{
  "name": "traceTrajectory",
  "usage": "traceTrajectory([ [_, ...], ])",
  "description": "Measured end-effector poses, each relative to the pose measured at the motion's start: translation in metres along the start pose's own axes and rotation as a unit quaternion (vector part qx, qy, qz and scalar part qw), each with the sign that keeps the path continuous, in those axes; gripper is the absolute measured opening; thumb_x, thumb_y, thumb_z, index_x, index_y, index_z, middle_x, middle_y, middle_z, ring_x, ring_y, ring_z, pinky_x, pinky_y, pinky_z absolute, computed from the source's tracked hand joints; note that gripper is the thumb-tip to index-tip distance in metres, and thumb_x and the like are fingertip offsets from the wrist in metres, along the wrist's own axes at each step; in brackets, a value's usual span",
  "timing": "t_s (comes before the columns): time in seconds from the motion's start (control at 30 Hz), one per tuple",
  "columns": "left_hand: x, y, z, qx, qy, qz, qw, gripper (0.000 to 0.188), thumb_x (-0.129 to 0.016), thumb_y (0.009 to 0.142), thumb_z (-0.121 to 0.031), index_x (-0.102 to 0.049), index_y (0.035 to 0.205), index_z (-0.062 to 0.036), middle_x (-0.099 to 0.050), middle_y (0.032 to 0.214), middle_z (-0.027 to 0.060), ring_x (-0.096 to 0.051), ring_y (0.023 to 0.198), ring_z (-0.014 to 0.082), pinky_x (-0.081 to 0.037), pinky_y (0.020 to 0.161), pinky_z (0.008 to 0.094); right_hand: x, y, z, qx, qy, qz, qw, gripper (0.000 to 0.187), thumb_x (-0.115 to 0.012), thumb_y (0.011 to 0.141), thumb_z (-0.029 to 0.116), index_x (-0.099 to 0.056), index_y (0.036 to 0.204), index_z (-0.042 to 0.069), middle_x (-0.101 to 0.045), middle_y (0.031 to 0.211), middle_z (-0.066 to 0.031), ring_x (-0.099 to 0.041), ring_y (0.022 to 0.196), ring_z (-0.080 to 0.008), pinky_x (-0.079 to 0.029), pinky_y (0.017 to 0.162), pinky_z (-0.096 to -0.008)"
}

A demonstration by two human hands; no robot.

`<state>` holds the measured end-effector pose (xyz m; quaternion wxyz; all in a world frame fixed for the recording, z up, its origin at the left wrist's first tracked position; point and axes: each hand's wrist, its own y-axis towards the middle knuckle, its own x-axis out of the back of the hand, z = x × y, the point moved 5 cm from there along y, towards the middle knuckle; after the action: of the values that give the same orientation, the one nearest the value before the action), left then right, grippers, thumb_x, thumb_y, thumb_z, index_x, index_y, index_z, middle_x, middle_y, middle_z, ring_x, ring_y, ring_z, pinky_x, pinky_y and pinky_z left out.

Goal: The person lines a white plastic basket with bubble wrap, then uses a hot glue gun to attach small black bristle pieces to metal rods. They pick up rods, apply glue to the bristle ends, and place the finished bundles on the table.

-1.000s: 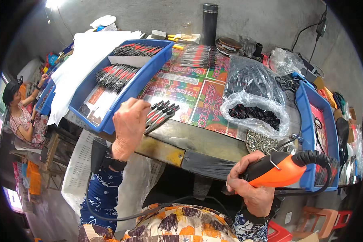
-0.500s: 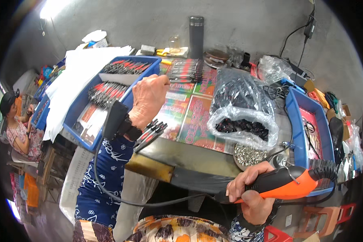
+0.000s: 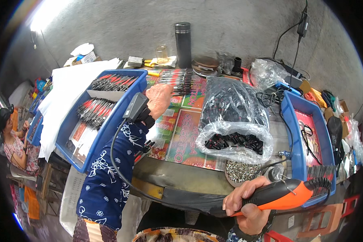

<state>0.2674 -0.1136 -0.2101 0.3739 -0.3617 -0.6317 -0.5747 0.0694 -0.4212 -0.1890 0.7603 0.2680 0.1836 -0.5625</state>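
My right hand (image 3: 248, 205) grips an orange-and-black electric screwdriver (image 3: 282, 192), which lies sideways with its tip toward the left. My left hand (image 3: 159, 99) is at the near left edge of a row of slim black-and-red pieces (image 3: 181, 80) on the table. Its fingers are curled together; the back of the hand hides what is in them, if anything. Partly behind my left sleeve, a few similar dark pieces (image 3: 146, 148) lie by the table's front edge. A round dish of small metal screws (image 3: 242, 171) stands just beyond my right hand.
A blue bin (image 3: 127, 107) of black-and-red pieces is at left, another blue bin (image 3: 290, 133) at right. Between them lies an open clear bag (image 3: 234, 101) of black parts. A dark flask (image 3: 183, 44) stands at the back. Another person (image 3: 14, 139) sits far left.
My left hand has moved onto the edge of the row of black-and-red pieces. The view has shifted slightly upward. My right hand keeps hold of the screwdriver.
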Motion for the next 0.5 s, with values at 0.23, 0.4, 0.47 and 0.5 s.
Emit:
traceTrajectory([
  [0.23,-0.027,0.012,0.001,-0.041,-0.013,-0.026,0.999,0.014,-0.064,0.081,-0.017,-0.066,0.092,-0.0096,-0.065,0.086,0.0133,-0.064,0.086,0.0339,-0.050,0.073,0.0445,0.006,0.003,-0.003,-0.014,0.012,-0.004,1.000,0.040,-0.077,0.073,0.018,-0.044,0.088,0.004,-0.050,0.061,-0.0086,-0.054,0.048,-0.0215,-0.050,0.051,-0.0385],
  [0.4,-0.035,0.017,-0.001,-0.049,-0.009,-0.027,0.998,0.016,-0.066,0.080,-0.017,-0.064,0.093,-0.0093,-0.063,0.090,0.0125,-0.062,0.088,0.0339,-0.050,0.074,0.0448,0.007,0.005,-0.004,-0.017,0.011,-0.002,1.000,0.040,-0.078,0.072,0.017,-0.044,0.088,0.004,-0.050,0.061,-0.0088,-0.055,0.048,-0.0216,-0.051,0.052,-0.0389],
  [0.47,-0.036,0.019,-0.004,-0.060,-0.004,-0.035,0.998,0.014,-0.065,0.080,-0.015,-0.062,0.092,-0.0076,-0.062,0.090,0.0138,-0.063,0.088,0.0340,-0.051,0.073,0.0445,0.007,0.005,-0.004,-0.018,0.015,-0.003,1.000,0.040,-0.078,0.072,0.017,-0.044,0.088,0.004,-0.051,0.061,-0.0089,-0.055,0.048,-0.0216,-0.051,0.052,-0.0390],
  [0.5,-0.036,0.019,-0.007,-0.070,0.000,-0.041,0.997,0.011,-0.063,0.081,-0.012,-0.061,0.090,-0.0063,-0.062,0.091,0.0149,-0.063,0.088,0.0343,-0.051,0.072,0.0442,0.008,0.005,-0.004,-0.020,0.014,-0.002,1.000,0.040,-0.078,0.072,0.017,-0.044,0.088,0.004,-0.051,0.061,-0.0088,-0.055,0.048,-0.0216,-0.051,0.052,-0.0390],
])
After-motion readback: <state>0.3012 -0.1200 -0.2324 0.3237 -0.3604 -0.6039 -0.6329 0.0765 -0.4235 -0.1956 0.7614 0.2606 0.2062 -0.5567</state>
